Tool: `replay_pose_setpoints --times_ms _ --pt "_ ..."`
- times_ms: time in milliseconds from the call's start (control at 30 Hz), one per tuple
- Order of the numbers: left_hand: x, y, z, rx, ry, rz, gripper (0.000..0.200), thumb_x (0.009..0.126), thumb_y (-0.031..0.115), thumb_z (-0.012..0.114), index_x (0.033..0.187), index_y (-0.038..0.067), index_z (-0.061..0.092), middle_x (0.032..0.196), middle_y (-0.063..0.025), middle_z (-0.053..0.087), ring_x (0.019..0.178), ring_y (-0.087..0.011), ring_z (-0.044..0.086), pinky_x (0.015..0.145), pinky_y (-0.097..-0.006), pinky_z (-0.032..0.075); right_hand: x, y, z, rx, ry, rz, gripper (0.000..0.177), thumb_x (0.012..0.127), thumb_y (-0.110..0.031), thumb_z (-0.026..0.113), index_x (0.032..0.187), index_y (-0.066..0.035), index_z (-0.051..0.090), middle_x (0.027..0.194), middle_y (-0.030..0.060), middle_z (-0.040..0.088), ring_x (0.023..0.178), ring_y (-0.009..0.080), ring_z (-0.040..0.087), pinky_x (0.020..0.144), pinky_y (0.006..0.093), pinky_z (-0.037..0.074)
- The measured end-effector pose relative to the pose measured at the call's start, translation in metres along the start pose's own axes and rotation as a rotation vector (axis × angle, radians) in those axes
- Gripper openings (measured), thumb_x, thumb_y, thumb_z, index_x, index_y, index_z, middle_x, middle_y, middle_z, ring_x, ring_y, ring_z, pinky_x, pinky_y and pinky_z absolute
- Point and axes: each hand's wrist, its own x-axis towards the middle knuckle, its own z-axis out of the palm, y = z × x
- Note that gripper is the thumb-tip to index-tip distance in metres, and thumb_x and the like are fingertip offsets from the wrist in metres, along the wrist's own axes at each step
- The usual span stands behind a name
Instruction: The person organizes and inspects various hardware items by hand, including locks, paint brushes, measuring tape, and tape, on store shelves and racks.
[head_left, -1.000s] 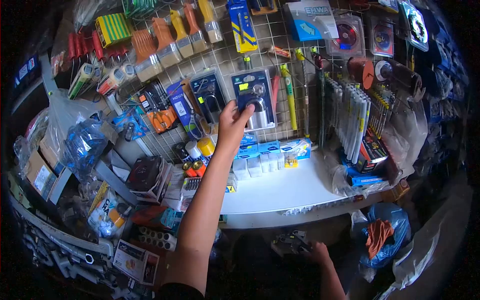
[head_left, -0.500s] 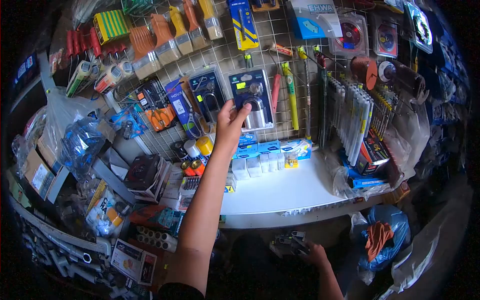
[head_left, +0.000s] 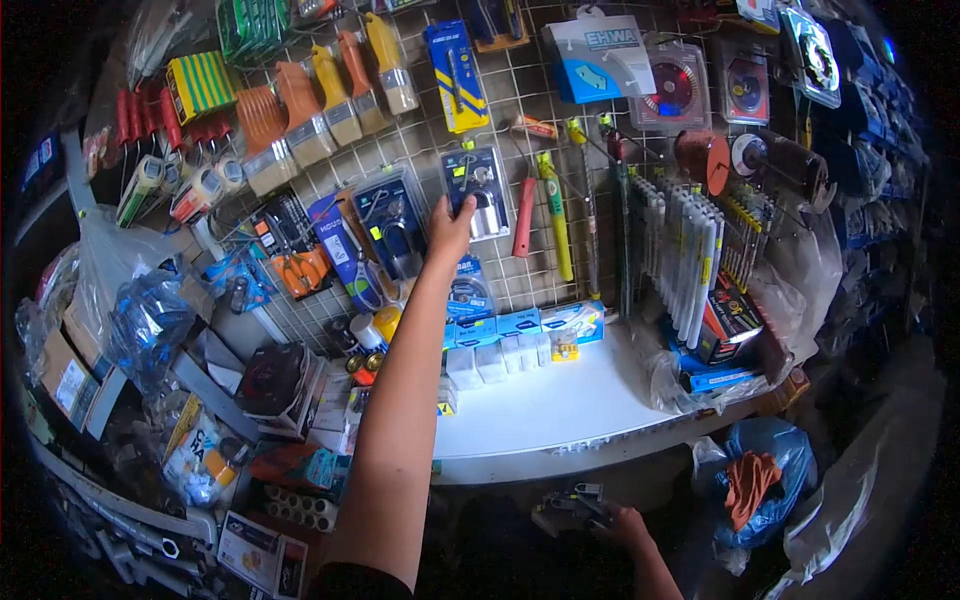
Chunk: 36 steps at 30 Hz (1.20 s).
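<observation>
My left hand reaches up to the wire grid wall and grips a carded padlock pack by its left edge, thumb in front. The pack is upright against the grid, its top near a hook. Another padlock pack hangs just left of my hand, beside scissors on a blue card. Beneath the held pack shows a blue blister pack. Low down, in shadow below the white shelf, my right hand is closed around a dark, greyish item too dim to name.
Paintbrushes hang at upper left, and red-handled and yellow-green tools to the right. Small boxes line the back of the white shelf. A blue plastic bag with orange cloth stands at lower right.
My left hand has carried the padlock pack farther away, closer to the grid. The view has shifted, and the blue pack beneath is more exposed. My right hand stays low.
</observation>
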Motion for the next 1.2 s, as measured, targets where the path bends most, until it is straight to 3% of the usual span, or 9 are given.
replay_pose_setpoints --times_ms 133,333,533,667,833,933,967,1067,1200 --pt "0.022 -0.011 0.012 0.287 0.065 0.046 0.054 0.095 0.041 0.066 0.124 -0.005 0.059 0.108 -0.0274 0.069 0.103 -0.0412 0.067 0.09 -0.0451 0.051 0.005 -0.006 -0.003 -0.018 -0.042 0.057 0.054 0.067 -0.044 0.086 0.103 -0.006 0.072 0.094 0.0185 0.073 0.09 0.0381 0.07 0.082 0.0475 0.056" --pt "0.032 -0.035 0.033 0.345 0.147 0.101 0.091 0.098 0.04 0.057 0.153 -0.014 0.009 0.127 -0.0414 0.055 0.114 -0.0517 0.059 0.103 -0.049 0.045 0.004 -0.012 -0.007 0.034 -0.055 0.034 0.052 0.069 -0.04 0.084 0.105 -0.005 0.071 0.097 0.0191 0.072 0.093 0.0384 0.07 0.084 0.0475 0.055" --pt "0.021 -0.024 0.03 0.328 0.103 0.042 0.09 0.098 0.035 0.058 0.154 -0.011 0.006 0.14 -0.043 0.043 0.129 -0.0556 0.046 0.109 -0.0493 0.04 0.005 -0.01 -0.009 0.03 -0.078 0.001 0.053 0.069 -0.039 0.083 0.108 -0.005 0.071 0.1 0.0195 0.073 0.096 0.0389 0.069 0.084 0.0475 0.055" --pt "-0.093 0.027 0.003 0.552 0.101 0.467 0.083 0.098 0.015 0.059 0.157 -0.007 0.005 0.145 -0.0373 0.043 0.135 -0.0502 0.044 0.114 -0.0488 0.036 0.001 -0.018 -0.018 -0.023 -0.113 0.065 0.054 0.07 -0.04 0.084 0.11 -0.006 0.071 0.101 0.0197 0.073 0.094 0.0386 0.07 0.083 0.0464 0.055" --pt "-0.313 0.038 -0.072 0.253 -0.271 0.096 0.067 0.097 0.011 0.063 0.154 0.0 0.03 0.112 -0.0193 0.071 0.106 -0.0324 0.07 0.093 -0.0401 0.052 -0.001 -0.037 -0.04 0.133 -0.132 0.06 0.054 0.07 -0.035 0.087 0.11 -0.003 0.071 0.1 0.0175 0.074 0.089 0.0295 0.073 0.081 0.04 0.057" --pt "-0.437 -0.027 -0.117 0.245 -0.384 -0.262 0.023 0.095 0.013 0.065 0.115 0.001 0.065 0.102 -0.0178 0.073 0.096 -0.0321 0.073 0.08 -0.0388 0.058 0.001 -0.043 -0.045 0.352 -0.047 0.064 0.047 0.07 -0.02 0.09 0.108 0.0 0.071 0.097 0.0139 0.075 0.09 0.0191 0.071 0.081 0.035 0.057" --pt "-0.461 -0.024 -0.132 0.331 -0.395 -0.217 0.026 0.093 0.016 0.068 0.114 0.0 0.064 0.105 -0.0175 0.073 0.1 -0.0315 0.072 0.084 -0.0385 0.057 -0.002 -0.074 -0.067 0.391 0.029 -0.024 0.041 0.074 -0.004 0.087 0.11 0.002 0.068 0.098 0.0109 0.074 0.093 0.0151 0.068 0.081 0.0335 0.057" --pt "-0.555 -0.099 -0.163 0.952 -0.767 -0.568 0.081 0.093 0.06 0.06 0.149 0.002 0.043 0.147 -0.034 0.043 0.136 -0.0487 0.044 0.11 -0.0577 0.038 0.022 -0.141 -0.103 0.954 0.035 -0.116 0.035 0.082 -0.004 0.082 0.111 0.004 0.064 0.101 0.0083 0.071 0.095 0.0142 0.065 0.082 0.0322 0.056" --pt "-0.54 -0.085 -0.135 0.881 -0.737 -0.945 0.099 0.092 0.066 0.054 0.157 -0.002 0.022 0.155 -0.0348 0.027 0.138 -0.0512 0.038 0.11 -0.058 0.039 0.064 -0.268 -0.174 0.877 0.208 -0.283 0.029 0.083 0.0 0.081 0.107 0.001 0.064 0.102 0.0053 0.069 0.095 0.0112 0.064 0.086 0.0287 0.053"
